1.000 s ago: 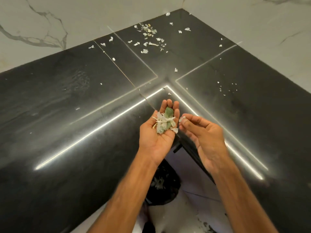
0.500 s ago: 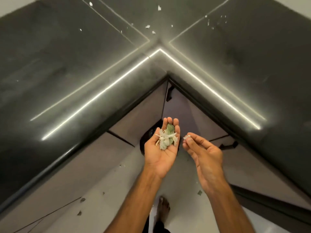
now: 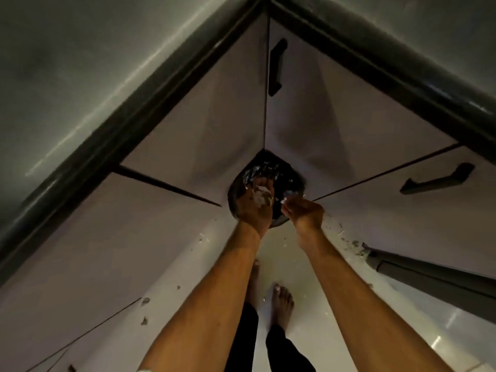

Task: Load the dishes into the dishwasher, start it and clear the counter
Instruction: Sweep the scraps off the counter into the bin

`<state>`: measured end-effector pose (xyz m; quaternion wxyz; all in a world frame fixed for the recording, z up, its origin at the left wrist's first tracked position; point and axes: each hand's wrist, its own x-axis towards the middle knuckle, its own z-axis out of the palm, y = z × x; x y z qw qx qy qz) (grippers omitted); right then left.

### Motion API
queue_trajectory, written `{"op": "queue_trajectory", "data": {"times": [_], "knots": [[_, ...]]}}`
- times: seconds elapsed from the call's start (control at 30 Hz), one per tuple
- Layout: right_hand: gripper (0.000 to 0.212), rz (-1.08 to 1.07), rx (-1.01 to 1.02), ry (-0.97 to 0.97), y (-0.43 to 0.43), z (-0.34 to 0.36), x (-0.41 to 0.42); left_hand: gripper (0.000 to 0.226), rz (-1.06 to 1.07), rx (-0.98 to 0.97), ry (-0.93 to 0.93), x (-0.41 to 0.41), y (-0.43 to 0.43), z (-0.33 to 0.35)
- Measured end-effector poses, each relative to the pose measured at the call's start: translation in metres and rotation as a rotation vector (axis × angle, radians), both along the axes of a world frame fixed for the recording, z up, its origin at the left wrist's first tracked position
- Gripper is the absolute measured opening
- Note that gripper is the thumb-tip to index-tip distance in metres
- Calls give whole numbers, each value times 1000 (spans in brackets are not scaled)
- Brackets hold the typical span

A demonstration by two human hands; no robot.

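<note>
Left hand: the left hand (image 3: 253,208) is held out low with the palm up, right over the bin.
Left fingers: they lie side by side and bend up a little like a small cup. They do not squeeze anything.
Scraps: a little heap of pale and green scraps (image 3: 261,196) lies on the left palm. It looks blurry.
Right hand: the right hand (image 3: 304,212) is just beside the left hand, also above the bin.
Right fingers: the tips are pressed together on a white bit (image 3: 284,201), and the other fingers are curled in.
Bin: a round black bin (image 3: 288,171) with a shiny dark bag stands on the floor, tucked into the corner where the cupboards meet.
Counter: the dark counter (image 3: 80,71) runs along the top on both sides and meets in a corner, high above the hands.
Cupboard doors: pale cupboard doors (image 3: 214,124) sit under the counter, with black handles (image 3: 276,68).
Floor: the floor (image 3: 303,264) is pale and shiny.
Crumbs: small dark and white crumbs (image 3: 145,302) lie on the floor near the cupboards.
Feet: two bare feet (image 3: 281,304) stand on the floor between the arms, under black trouser legs (image 3: 241,342).
</note>
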<state>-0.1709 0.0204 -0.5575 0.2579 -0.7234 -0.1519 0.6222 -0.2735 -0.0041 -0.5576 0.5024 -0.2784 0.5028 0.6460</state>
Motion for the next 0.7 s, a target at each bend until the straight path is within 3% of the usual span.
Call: {"op": "queue_trajectory", "data": {"times": [0.07, 0.13, 0.23, 0.37, 0.43, 0.5, 0.6, 0.63, 0.7], "knots": [[30, 85, -1, 57, 3, -13, -7, 40, -112, -16, 90, -1, 1, -17], [20, 164, 10, -27, 0, -19, -15, 36, -202, 11, 160, -2, -2, -23], [19, 329, 32, -11, 4, -22, -24, 34, -157, -54, 159, -5, 9, -29], [43, 419, -9, 8, 17, -35, -29, 61, -241, -212, 156, -10, 11, -57], [33, 411, -30, -13, 20, -36, -29, 78, -326, -164, 156, -10, 12, -44], [21, 414, -15, -7, 23, -52, -26, 68, -269, -148, 100, -11, 15, -38], [63, 405, -45, -25, 31, -97, -16, 50, -235, -73, 52, -13, 15, -10], [65, 406, -45, -40, 33, -96, -16, 51, -232, -53, 76, -13, 15, 5], [49, 415, -16, -61, 36, -68, -18, 52, -248, -101, 51, -17, 15, 24]]}}
